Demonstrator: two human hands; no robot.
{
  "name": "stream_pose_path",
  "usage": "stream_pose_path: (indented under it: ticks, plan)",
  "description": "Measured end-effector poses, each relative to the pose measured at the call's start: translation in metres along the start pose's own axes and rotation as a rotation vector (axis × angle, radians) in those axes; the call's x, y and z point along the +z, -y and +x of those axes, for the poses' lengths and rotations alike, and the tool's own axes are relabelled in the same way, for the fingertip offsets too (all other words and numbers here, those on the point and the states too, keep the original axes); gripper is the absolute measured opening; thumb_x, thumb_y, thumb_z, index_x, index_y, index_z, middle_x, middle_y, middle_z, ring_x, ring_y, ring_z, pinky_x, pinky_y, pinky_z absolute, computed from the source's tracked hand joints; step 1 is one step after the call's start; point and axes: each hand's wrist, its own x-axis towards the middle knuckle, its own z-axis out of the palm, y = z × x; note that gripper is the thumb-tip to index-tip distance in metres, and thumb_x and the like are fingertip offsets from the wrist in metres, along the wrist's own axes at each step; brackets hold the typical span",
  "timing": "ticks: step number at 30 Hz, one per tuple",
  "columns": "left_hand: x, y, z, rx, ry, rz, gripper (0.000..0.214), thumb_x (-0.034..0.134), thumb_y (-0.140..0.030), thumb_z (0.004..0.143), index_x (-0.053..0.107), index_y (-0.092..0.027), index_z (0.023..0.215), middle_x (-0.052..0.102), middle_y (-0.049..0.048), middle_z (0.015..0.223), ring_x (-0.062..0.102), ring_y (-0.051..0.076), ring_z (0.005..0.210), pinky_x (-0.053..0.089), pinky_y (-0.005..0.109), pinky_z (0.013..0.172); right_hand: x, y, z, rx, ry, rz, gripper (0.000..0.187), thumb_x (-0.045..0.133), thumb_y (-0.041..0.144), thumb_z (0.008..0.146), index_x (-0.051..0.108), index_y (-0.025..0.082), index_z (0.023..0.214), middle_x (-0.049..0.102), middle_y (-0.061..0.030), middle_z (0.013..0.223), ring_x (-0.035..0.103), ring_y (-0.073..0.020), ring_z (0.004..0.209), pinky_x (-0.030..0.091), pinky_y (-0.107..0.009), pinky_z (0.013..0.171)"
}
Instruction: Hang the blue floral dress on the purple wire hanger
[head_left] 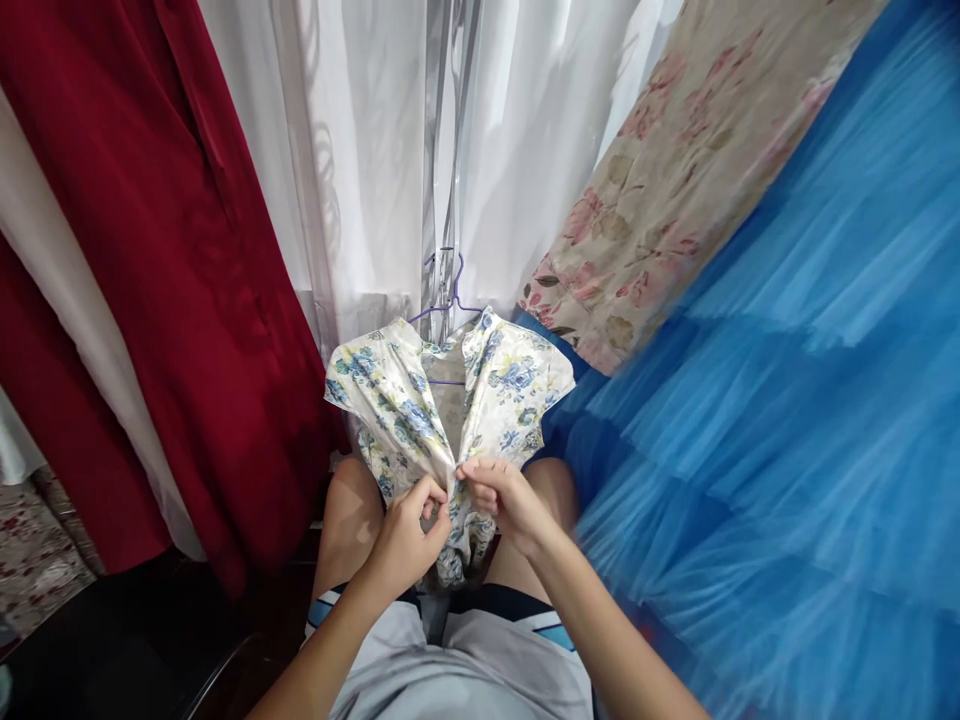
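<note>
Two bare hands meet at the front of a flowered garment [409, 400], which lies spread on a purple hanger [459, 285] between and just beyond the wearer's knees. The left hand [409, 532] has its thumb and forefinger clamped on the garment's left front edge, the other fingers curled in. Just beside it, slightly higher, the right hand [508, 495] pinches the right front edge between thumb and forefinger, its remaining fingers folded toward the palm. The fingertips of both hands sit at the foot of the open V neck, where the two edges come together. Above, the hanger's bar shows through the opening, and its hook stands before silver ribbons [444, 150] that run down a white curtain [517, 120]. Blue blooms and yellow-green leaves cover the garment's pale cloth, its short sleeves fanned out to each side and its lower part bunched between the thighs. Red cloth [225, 300] hangs at left; at right, a rose-printed cloth [645, 220] slants beside layered blue tulle [772, 400]. Pale shorts [480, 660] fill the foreground, below the wrists.
</note>
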Motion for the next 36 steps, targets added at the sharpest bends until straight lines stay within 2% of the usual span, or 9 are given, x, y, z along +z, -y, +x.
stream_pose_path:
  ticks: [7,11,17,21,23,26,30,33,36]
  plan:
    - [-0.001,-0.008,-0.001,-0.015,0.049,0.077,0.006,0.049,-0.015,0.086,0.05,-0.02,0.081,0.044,-0.0031,0.066,0.047,0.013,0.063,0.035,0.024,0.062,0.018,0.09,0.062,-0.187,-0.043,-0.011,0.018,0.073,0.028,0.074,0.063,0.013,0.074,0.025,0.0101,0.048,0.018,-0.0053,0.042,0.012,-0.022,0.04]
    - [0.006,0.009,-0.006,-0.016,0.086,0.117,0.006,0.05,-0.015,0.085,0.051,-0.02,0.081,0.051,-0.0015,0.067,0.051,0.014,0.064,0.035,0.025,0.06,0.028,0.123,0.098,-0.238,-0.088,-0.016,0.015,0.069,0.025,0.073,0.06,0.014,0.072,0.026,0.0104,0.048,0.018,-0.005,0.041,0.01,-0.023,0.039]
    - [-0.009,0.026,0.019,0.023,0.097,0.089,0.009,0.054,-0.024,0.091,0.062,-0.02,0.088,0.062,0.0006,0.073,0.059,0.015,0.069,0.045,0.026,0.067,0.035,0.109,0.1,-0.492,-0.144,-0.133,0.017,0.069,0.028,0.075,0.06,0.015,0.071,0.038,0.0081,0.046,0.026,-0.0059,0.042,0.015,-0.023,0.042]
    - [-0.05,-0.008,0.083,0.183,-0.21,-0.04,0.03,0.051,-0.027,0.096,0.06,-0.021,0.124,0.066,0.0019,0.084,0.063,0.014,0.076,0.049,0.026,0.076,0.036,0.1,0.083,-0.633,-0.179,-0.263,0.022,0.067,0.033,0.081,0.056,0.018,0.07,0.038,0.0081,0.047,0.028,-0.0065,0.041,0.02,-0.024,0.044]
    - [-0.068,-0.03,0.119,0.261,-0.254,-0.041,0.037,0.046,-0.029,0.099,0.054,-0.022,0.134,0.064,0.0,0.078,0.06,0.013,0.067,0.048,0.024,0.069,0.034,0.102,0.076,-0.682,-0.179,-0.324,0.024,0.067,0.034,0.083,0.054,0.019,0.069,0.038,0.008,0.049,0.03,-0.0069,0.043,0.022,-0.024,0.045]
    - [-0.08,-0.053,0.159,0.36,-0.213,0.078,0.027,0.048,-0.031,0.099,0.067,-0.021,0.114,0.063,-0.0005,0.07,0.058,0.013,0.062,0.044,0.024,0.062,0.029,0.107,0.073,-0.682,-0.154,-0.401,0.026,0.066,0.037,0.085,0.051,0.02,0.07,0.035,0.0085,0.05,0.027,-0.0072,0.044,0.02,-0.024,0.046]
    - [-0.071,-0.066,0.174,0.465,-0.357,0.206,0.022,0.052,-0.03,0.097,0.068,-0.017,0.088,0.066,0.002,0.074,0.06,0.015,0.068,0.043,0.025,0.064,0.021,0.103,0.081,-0.644,-0.175,-0.444,0.029,0.064,0.04,0.084,0.045,0.022,0.071,0.028,0.0103,0.049,0.02,-0.0071,0.043,0.015,-0.025,0.046]
    - [-0.075,-0.058,0.177,0.42,-0.504,0.149,0.021,0.052,-0.03,0.096,0.067,-0.017,0.089,0.066,0.0017,0.074,0.061,0.014,0.068,0.045,0.024,0.065,0.015,0.086,0.089,-0.588,-0.213,-0.515,0.028,0.061,0.039,0.083,0.043,0.023,0.07,0.028,0.0106,0.048,0.02,-0.0076,0.042,0.013,-0.025,0.045]
    - [-0.104,-0.028,0.188,0.329,-0.682,0.067,0.022,0.052,-0.032,0.096,0.065,-0.016,0.087,0.066,0.0018,0.074,0.063,0.014,0.069,0.047,0.023,0.066,0.005,0.065,0.091,-0.493,-0.218,-0.551,0.024,0.06,0.036,0.081,0.043,0.023,0.069,0.029,0.0104,0.047,0.022,-0.0081,0.042,0.014,-0.025,0.045]
